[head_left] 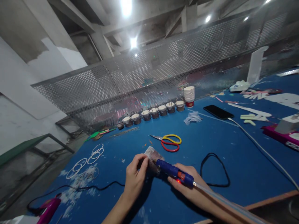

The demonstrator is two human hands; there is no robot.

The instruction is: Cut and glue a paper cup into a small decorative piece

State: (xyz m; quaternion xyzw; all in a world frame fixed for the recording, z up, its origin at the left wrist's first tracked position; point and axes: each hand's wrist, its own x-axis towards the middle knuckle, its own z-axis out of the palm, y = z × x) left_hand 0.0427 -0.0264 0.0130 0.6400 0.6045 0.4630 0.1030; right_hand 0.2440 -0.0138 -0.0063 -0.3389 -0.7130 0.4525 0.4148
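Note:
My right hand (pixel 188 183) is closed round a blue hot glue gun (pixel 171 169), with a long clear glue stick (pixel 224 199) running out of its back end. A red light glows on the gun. Between thumb and fingers, my left hand (pixel 136 172) pinches a small brownish cup-like piece (pixel 154 154) with a pale edge. The gun's nozzle is at this piece; whether it touches I cannot tell. Just beyond lie scissors (pixel 167 142) with one yellow and one red handle.
A row of small cups (pixel 146 115) and a paper cup stack (pixel 189 95) line a perforated metal screen (pixel 149 68). White rings (pixel 95 154) lie at left. A phone (pixel 218 112) with a white cable (pixel 261 147) and a black cord (pixel 227 174) lie at right.

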